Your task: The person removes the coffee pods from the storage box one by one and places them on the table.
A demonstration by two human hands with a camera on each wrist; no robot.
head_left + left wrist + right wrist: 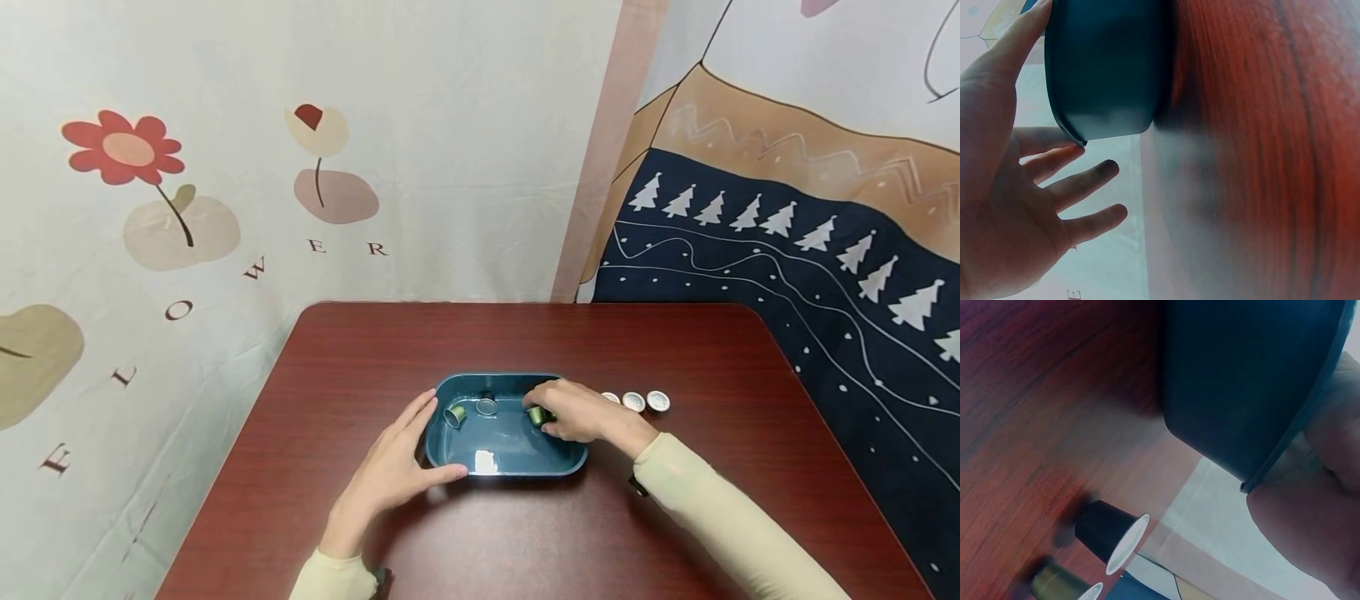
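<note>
A dark teal tray (498, 465) sits on the table, with a green coffee capsule (454, 417) and a dark coffee capsule (487, 405) lying tipped in its left half. My left hand (386, 471) spans the tray's left end, fingers and thumb spread and touching the rim; in the left wrist view, two straight fingers stand away from it. Inside the tray's right end, my right hand (573, 410) pinches another green coffee capsule (536, 416). The right wrist view shows only part of that hand, over the rim; its fingertips are hidden there.
Several capsules stand in a row right of the tray, white lids up, among them a white-lidded capsule (657, 402). Up close they include a black capsule (1107, 532) and an olive capsule (1060, 583). A printed cloth (465, 150) hangs behind the reddish-brown table (360, 342).
</note>
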